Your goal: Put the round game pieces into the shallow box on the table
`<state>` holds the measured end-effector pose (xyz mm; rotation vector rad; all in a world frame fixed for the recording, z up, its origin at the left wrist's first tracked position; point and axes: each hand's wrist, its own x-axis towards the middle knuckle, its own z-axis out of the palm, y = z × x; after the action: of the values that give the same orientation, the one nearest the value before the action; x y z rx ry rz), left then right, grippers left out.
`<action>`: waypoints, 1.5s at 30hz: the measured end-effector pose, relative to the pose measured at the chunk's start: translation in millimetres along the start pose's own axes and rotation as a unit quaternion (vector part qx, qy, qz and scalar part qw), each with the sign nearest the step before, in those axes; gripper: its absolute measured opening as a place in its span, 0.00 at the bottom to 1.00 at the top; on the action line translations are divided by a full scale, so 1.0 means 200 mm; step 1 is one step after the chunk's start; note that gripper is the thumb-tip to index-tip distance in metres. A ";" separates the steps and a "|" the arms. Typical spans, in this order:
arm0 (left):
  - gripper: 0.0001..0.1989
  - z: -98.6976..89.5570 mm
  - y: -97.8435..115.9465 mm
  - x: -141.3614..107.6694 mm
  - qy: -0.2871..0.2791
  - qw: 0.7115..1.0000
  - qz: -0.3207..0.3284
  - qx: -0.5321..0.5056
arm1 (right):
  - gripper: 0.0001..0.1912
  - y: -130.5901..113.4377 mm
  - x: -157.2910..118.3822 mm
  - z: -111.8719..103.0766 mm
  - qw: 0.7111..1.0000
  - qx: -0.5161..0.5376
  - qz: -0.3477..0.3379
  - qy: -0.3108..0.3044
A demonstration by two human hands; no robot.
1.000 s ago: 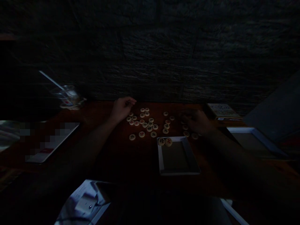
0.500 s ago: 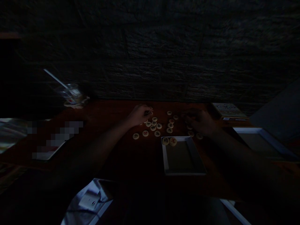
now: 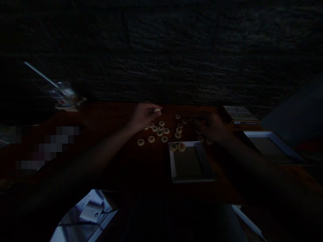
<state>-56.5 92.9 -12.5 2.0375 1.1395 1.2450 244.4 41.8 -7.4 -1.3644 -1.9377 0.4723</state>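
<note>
Several round wooden pieces with dark or red characters [image 3: 164,139] lie on the reddish-brown table [image 3: 126,158]. At the back of this group, my left hand [image 3: 145,116] pinches one round piece [image 3: 157,110] between thumb and fingers. My right hand [image 3: 208,126] is low over the pieces at the right, its fingers curled and dim; what they hold, if anything, is hidden. Below the pieces sits a shallow white-rimmed box tray [image 3: 212,168]. Two larger pieces, one with a dark mark [image 3: 173,146] and one with a red mark [image 3: 181,147], rest at its upper left corner.
A plastic cup with a straw [image 3: 66,95] stands at the back left. On the right are a flat box [image 3: 241,114] and a second shallow tray [image 3: 271,135]. A stone wall [image 3: 156,67] rises behind the table. A white device [image 3: 91,211] lies lower left.
The view has shifted, moving the scene slightly left and up. My left hand has turned so the piece between its fingers now shows clearly. My right hand stays near the right-hand pieces.
</note>
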 end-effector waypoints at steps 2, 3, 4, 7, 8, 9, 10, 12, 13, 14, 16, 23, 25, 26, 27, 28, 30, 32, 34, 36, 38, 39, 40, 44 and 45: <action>0.12 0.03 0.02 -0.01 0.016 0.998 -0.021 -0.053 | 0.15 -0.03 -0.01 0.00 1.000 -0.003 0.005 -0.004; 0.13 0.04 0.03 -0.02 0.024 0.997 -0.033 -0.072 | 0.15 -0.05 -0.01 0.01 1.000 -0.008 -0.006 -0.005; 0.13 0.05 0.04 -0.03 0.031 0.994 -0.046 -0.092 | 0.14 -0.06 -0.02 0.01 1.000 -0.011 -0.024 -0.003; 0.13 0.09 0.12 -0.05 0.022 0.984 -0.080 -0.155 | 0.12 -0.10 -0.02 0.03 0.997 -0.016 -0.071 0.006; 0.12 0.11 0.14 -0.05 0.018 0.983 -0.080 -0.162 | 0.12 -0.11 -0.03 0.04 0.997 -0.013 -0.076 0.010; 0.11 0.12 0.17 -0.06 0.020 0.984 -0.077 -0.162 | 0.13 -0.12 -0.04 0.05 0.997 -0.004 -0.076 0.014; 0.10 0.14 0.20 -0.06 0.007 0.983 -0.080 -0.165 | 0.14 -0.13 -0.04 0.05 0.997 0.010 -0.071 0.016; 0.09 0.16 0.25 -0.06 -0.016 0.978 -0.083 -0.189 | 0.17 -0.14 -0.06 0.06 0.997 0.050 -0.055 0.027; 0.09 0.18 0.27 -0.06 -0.026 0.974 -0.081 -0.210 | 0.19 -0.15 -0.06 0.07 0.996 0.074 -0.048 0.034; 0.09 0.20 0.29 -0.06 -0.033 0.969 -0.078 -0.232 | 0.21 -0.16 -0.07 0.07 0.993 0.099 -0.043 0.040; 0.10 0.24 0.30 -0.05 -0.039 0.959 -0.071 -0.273 | 0.22 -0.19 -0.08 0.07 0.988 0.140 -0.043 0.050; 0.13 0.36 0.29 -0.09 -0.028 0.951 -0.053 -0.304 | 0.18 -0.22 -0.06 0.05 0.980 0.189 -0.027 0.059; 0.12 0.37 0.29 -0.11 -0.023 0.952 -0.043 -0.302 | 0.17 -0.21 -0.06 0.05 0.980 0.192 -0.017 0.053; 0.11 0.37 0.29 -0.12 -0.021 0.953 -0.040 -0.301 | 0.16 -0.21 -0.06 0.06 0.980 0.193 -0.011 0.051; 0.12 0.37 0.29 -0.13 -0.019 0.955 -0.038 -0.293 | 0.16 -0.20 -0.06 0.06 0.979 0.196 -0.006 0.049; 0.12 0.36 0.29 -0.14 -0.018 0.957 -0.036 -0.286 | 0.16 -0.20 -0.06 0.07 0.979 0.201 0.000 0.044; 0.12 0.35 0.29 -0.16 -0.006 0.960 -0.043 -0.276 | 0.17 -0.19 -0.07 0.08 0.975 0.221 0.009 0.031; 0.12 0.34 0.29 -0.17 -0.007 0.959 -0.060 -0.276 | 0.17 -0.19 -0.07 0.09 0.968 0.249 0.022 0.011; 0.12 0.32 0.29 -0.18 -0.016 0.953 -0.081 -0.293 | 0.15 -0.20 -0.07 0.09 0.964 0.265 0.026 -0.001; 0.13 0.32 0.30 -0.19 -0.023 0.946 -0.092 -0.309 | 0.13 -0.20 -0.07 0.09 0.963 0.269 0.019 -0.002; 0.12 0.31 0.30 -0.20 -0.023 0.942 -0.094 -0.322 | 0.11 -0.21 -0.07 0.08 0.963 0.271 0.012 0.001; 0.12 0.31 0.30 -0.20 -0.021 0.940 -0.094 -0.328 | 0.11 -0.21 -0.07 0.08 0.962 0.273 0.013 0.002; 0.12 0.31 0.30 -0.20 -0.018 0.938 -0.097 -0.332 | 0.11 -0.21 -0.07 0.08 0.961 0.276 0.017 0.004; 0.13 0.32 0.31 -0.20 -0.003 0.947 -0.091 -0.309 | 0.12 -0.22 -0.07 0.08 0.958 0.286 0.037 0.005; 0.13 0.32 0.31 -0.20 0.000 0.951 -0.082 -0.298 | 0.12 -0.22 -0.07 0.08 0.956 0.290 0.037 0.006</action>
<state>14.8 26.6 -15.3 1.4625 0.7818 1.3059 206.9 14.9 5.4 -1.0460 -1.5600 0.9782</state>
